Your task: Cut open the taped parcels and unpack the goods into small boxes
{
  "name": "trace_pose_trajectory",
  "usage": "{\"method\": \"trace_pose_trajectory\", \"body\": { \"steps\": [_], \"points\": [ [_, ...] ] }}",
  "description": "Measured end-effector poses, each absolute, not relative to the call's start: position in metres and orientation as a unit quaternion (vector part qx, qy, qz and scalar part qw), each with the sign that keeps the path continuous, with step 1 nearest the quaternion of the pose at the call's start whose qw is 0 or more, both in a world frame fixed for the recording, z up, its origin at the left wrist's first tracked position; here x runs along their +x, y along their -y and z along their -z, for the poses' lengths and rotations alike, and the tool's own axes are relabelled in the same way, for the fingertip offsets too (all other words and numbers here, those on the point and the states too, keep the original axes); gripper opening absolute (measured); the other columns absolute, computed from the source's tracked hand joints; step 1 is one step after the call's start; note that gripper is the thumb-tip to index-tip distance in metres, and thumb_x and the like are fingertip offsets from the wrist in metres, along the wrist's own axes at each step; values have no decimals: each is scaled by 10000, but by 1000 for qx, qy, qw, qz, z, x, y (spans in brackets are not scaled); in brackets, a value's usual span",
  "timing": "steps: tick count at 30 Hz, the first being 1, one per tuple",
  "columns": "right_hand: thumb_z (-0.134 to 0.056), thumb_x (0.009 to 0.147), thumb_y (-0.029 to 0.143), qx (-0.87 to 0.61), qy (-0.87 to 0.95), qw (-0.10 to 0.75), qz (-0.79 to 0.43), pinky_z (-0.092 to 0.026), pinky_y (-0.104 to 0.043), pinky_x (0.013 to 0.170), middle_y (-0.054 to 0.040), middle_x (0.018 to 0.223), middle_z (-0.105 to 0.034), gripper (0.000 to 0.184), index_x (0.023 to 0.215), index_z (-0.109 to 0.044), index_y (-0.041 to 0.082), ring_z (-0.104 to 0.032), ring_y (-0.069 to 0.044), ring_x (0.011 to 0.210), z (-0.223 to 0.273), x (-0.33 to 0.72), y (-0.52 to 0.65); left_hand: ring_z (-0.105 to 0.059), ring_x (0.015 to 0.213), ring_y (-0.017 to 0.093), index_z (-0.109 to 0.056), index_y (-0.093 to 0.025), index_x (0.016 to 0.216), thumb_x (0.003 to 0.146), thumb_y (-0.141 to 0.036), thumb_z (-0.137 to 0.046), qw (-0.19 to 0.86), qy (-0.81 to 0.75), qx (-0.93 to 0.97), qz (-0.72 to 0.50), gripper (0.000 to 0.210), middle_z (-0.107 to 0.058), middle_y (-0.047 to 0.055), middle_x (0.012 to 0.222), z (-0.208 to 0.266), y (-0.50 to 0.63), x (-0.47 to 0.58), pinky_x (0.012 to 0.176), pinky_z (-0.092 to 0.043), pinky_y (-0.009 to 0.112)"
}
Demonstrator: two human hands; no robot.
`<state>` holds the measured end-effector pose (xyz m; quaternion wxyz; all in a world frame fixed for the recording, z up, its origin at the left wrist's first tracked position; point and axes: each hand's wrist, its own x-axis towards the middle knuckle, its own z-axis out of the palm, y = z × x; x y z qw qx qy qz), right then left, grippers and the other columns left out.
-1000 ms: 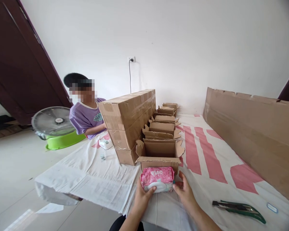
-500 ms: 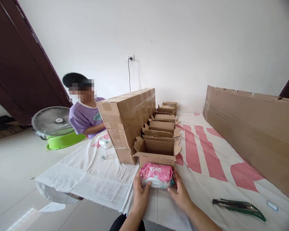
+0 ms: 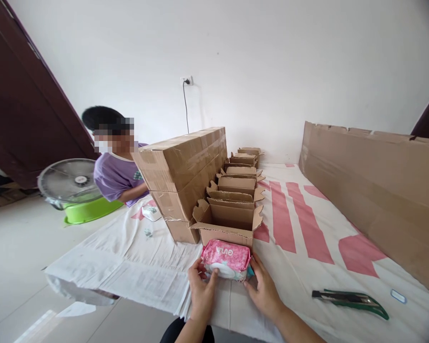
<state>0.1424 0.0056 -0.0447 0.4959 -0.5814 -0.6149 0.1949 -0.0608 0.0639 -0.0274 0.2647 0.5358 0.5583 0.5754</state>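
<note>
A pink and white pack of wet wipes (image 3: 226,257) lies at the table's near edge, its lid part toward me. My left hand (image 3: 202,288) grips its left end, with the thumb on the front of the pack. At the other end, my right hand (image 3: 262,288) holds the right side between thumb and fingers. Just behind the pack stands an open cardboard box (image 3: 226,234), flaps spread, with nothing visible inside from this angle. More open boxes (image 3: 237,183) run in a row behind it toward the wall.
Taped cartons (image 3: 184,176) form a stack left of the open boxes. A green utility knife (image 3: 350,302) lies at the right front. A tall cardboard sheet (image 3: 372,190) stands along the right. Across the table at left sits a person (image 3: 117,176) in purple, near a fan (image 3: 69,181).
The view has shifted slightly, so everything sits a little further left. Both hands keep hold of the wipes pack, which looks tilted up slightly more at its left end.
</note>
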Motion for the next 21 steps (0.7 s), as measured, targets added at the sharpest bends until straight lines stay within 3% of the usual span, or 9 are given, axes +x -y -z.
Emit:
{"method": "trace_pose_trajectory", "body": {
  "steps": [6, 10, 13, 16, 21],
  "points": [
    [-596, 794, 188, -580, 612, 511, -164, -391, -516, 1123, -120, 1443, -500, 617, 1394, -469, 247, -449, -323, 1359, 42, 138, -2, -558, 761, 179, -505, -185, 1141, 661, -541, -754, 369, -522, 488, -594, 647, -550, 2, 870, 21, -61, -59, 711, -488, 321],
    [-577, 804, 156, -567, 598, 544, -158, -525, -435, 984, -112, 1264, -603, 514, 1307, -508, 239, -605, -280, 1155, 33, 137, 4, -485, 601, 128, -498, -193, 1110, 670, -539, -759, 374, -516, 489, -596, 617, -460, -81, 662, 15, -58, -58, 610, -437, 254],
    [-581, 818, 181, -556, 610, 541, -164, -552, -411, 919, -102, 1141, -646, 423, 1236, -561, 237, -642, -270, 1048, 28, 137, 6, -394, 478, 103, -474, -186, 1138, 708, -557, -725, 406, -507, 502, -572, 622, -372, -128, 525, 12, -56, -57, 521, -367, 225],
    [-603, 805, 208, -542, 643, 514, -169, -514, -443, 985, -126, 1213, -635, 481, 1283, -557, 218, -606, -299, 1136, 28, 139, 7, -380, 433, 101, -432, -184, 1182, 742, -575, -688, 439, -493, 506, -556, 642, -397, -134, 481, 11, -54, -56, 476, -332, 217],
    [-616, 790, 234, -528, 694, 441, -215, -438, -496, 1069, -172, 1350, -577, 643, 1410, -462, 159, -536, -323, 1250, 26, 142, 8, -516, 520, 136, -387, -194, 1217, 781, -557, -660, 438, -471, 499, -581, 630, -521, -91, 540, 15, -55, -55, 545, -417, 234]
  ]
}}
